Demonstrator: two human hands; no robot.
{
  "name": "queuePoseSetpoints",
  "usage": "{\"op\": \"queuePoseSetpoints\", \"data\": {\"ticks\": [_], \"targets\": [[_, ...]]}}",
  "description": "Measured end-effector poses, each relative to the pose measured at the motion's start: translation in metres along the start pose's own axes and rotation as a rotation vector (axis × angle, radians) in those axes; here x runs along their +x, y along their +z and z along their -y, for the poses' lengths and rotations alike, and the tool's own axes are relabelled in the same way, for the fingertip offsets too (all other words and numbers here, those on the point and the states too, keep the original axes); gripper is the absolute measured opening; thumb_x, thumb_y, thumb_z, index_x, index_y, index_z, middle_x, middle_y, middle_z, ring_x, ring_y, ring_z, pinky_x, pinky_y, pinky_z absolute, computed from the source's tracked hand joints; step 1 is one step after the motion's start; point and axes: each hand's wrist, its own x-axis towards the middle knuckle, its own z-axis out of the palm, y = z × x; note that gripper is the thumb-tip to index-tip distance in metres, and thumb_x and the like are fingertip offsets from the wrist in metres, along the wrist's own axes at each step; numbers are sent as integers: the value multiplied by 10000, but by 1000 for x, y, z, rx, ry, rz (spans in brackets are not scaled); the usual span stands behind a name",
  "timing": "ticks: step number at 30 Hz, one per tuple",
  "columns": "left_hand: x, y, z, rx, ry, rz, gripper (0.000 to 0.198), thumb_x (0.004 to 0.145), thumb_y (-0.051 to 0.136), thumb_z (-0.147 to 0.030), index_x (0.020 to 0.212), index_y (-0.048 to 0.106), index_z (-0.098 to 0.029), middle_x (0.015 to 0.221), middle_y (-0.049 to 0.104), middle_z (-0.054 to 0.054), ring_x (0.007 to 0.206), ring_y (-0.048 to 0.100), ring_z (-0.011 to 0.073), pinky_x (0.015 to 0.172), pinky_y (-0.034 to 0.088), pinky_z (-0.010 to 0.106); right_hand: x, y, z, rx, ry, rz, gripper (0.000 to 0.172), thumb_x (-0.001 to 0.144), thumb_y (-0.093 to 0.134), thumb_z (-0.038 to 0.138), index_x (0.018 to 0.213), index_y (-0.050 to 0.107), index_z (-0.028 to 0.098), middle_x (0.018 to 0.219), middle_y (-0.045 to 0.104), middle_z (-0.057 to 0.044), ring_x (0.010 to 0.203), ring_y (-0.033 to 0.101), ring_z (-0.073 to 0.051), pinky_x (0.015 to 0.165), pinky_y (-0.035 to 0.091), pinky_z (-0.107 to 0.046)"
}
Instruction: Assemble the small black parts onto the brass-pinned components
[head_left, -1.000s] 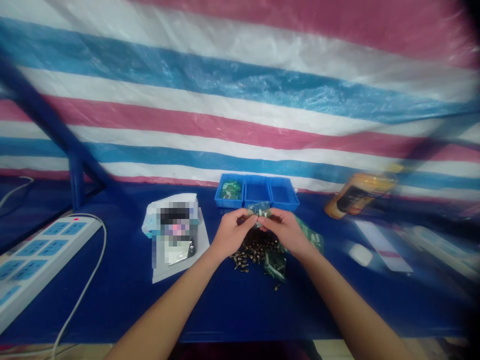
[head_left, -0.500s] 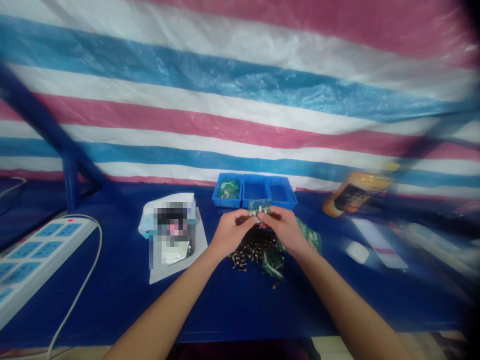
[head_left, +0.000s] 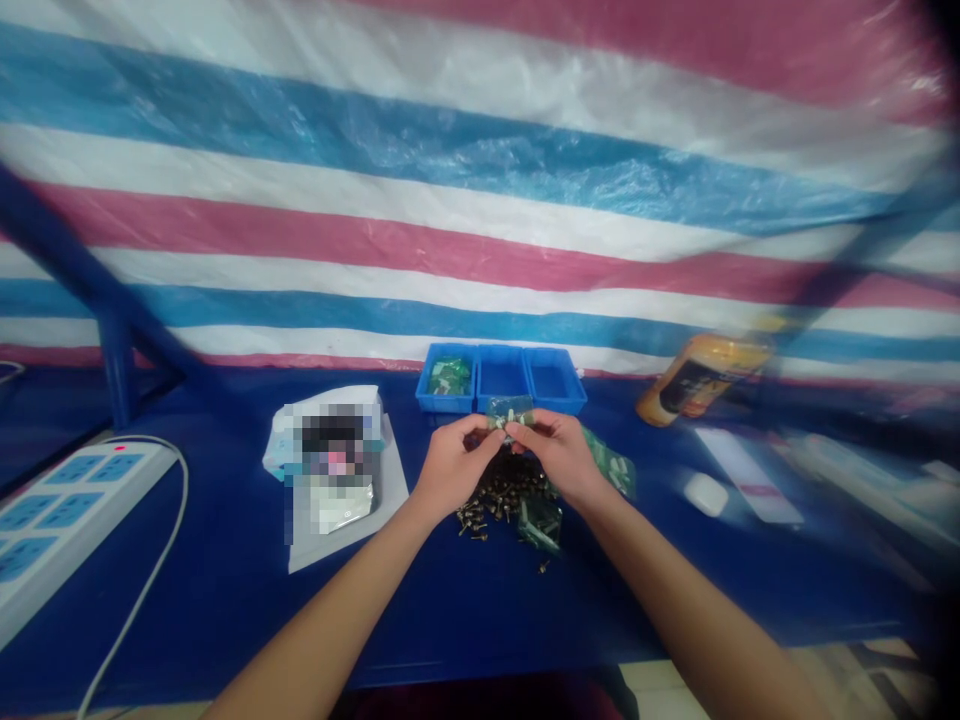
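Note:
Between both hands is a small clear plastic bag (head_left: 509,406) with pale pieces in it. My left hand (head_left: 455,462) pinches its left side, and my right hand (head_left: 561,455) pinches its right side, thumbs close together. Under the hands lies a pile of small brassy screw-like parts (head_left: 499,497), partly hidden by the fingers. A greenish bag (head_left: 540,524) with pale pieces rests at the pile's front right. More green bags (head_left: 616,470) lie beyond my right wrist.
Behind the hands stand three joined blue bins (head_left: 502,374); the left one holds green bags. A paper sheet (head_left: 390,480) with a packet lies left, near a power strip (head_left: 71,510) with a cable. To the right are an orange bottle (head_left: 694,380), a white case (head_left: 706,494) and a flat pale object (head_left: 750,475).
The whole view has shifted slightly, so the table things appear a little further left. Both hands keep their pinch on the small bag over the pile.

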Motion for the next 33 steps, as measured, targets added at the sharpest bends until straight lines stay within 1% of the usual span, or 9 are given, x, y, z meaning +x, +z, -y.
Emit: {"op": "queuePoseSetpoints", "data": {"ticks": [6,9,11,14,17,21,23,29,33], "targets": [[0,1,-2,-10,-8,0,232,881,622,-386,867,722,-178,807,707,14,736,610,165,681,445,255,1,0,-3,31,-6,-36,228,738,786,388,719,710,174,621,622,2,603,531,-141,619,410,-279],[0,1,-3,-43,-20,17,235,874,636,-392,901,729,-178,850,729,25,780,635,177,719,459,262,0,1,-3,60,-1,-52,225,732,793,384,749,716,173,654,639,-3,614,537,-142,634,421,-283],[0,1,-3,-38,-22,22,231,861,654,-398,877,726,-179,830,728,22,766,635,175,704,456,259,-1,2,-2,65,-4,-52,236,730,794,395,752,716,173,651,634,0,618,538,-143,637,426,-284],[0,0,-3,-7,-29,3,238,837,678,-411,817,718,-178,772,714,16,714,620,168,653,442,253,-1,2,0,60,11,-11,261,725,793,423,747,710,176,647,625,6,626,541,-145,641,433,-284],[0,0,-3,-10,-25,2,234,837,675,-407,826,716,-178,794,718,23,728,622,171,666,443,256,1,0,0,62,30,48,272,730,787,437,768,703,181,670,630,7,646,555,-146,657,444,-283],[0,-1,-2,-16,-3,-14,215,855,655,-388,833,687,-177,782,686,11,716,594,154,666,431,248,2,-3,1,61,65,67,287,750,767,456,836,692,193,735,663,-7,698,598,-160,667,455,-281],[1,-2,0,-21,2,-21,215,857,652,-387,823,672,-176,752,660,0,689,575,145,649,422,243,2,-4,3,45,75,78,297,754,757,471,830,691,192,738,665,-11,709,601,-161,670,456,-281],[2,-3,3,-23,-9,12,229,872,628,-389,901,704,-175,818,693,20,738,596,165,683,434,258,2,-3,2,-22,37,57,309,749,750,488,783,680,189,646,592,22,636,532,-139,644,430,-277],[2,-3,1,12,-17,10,232,880,618,-390,878,712,-179,789,683,7,716,584,158,672,426,255,2,-3,0,-99,6,85,308,790,710,497,790,678,190,618,557,29,610,499,-135,611,402,-269]]}}
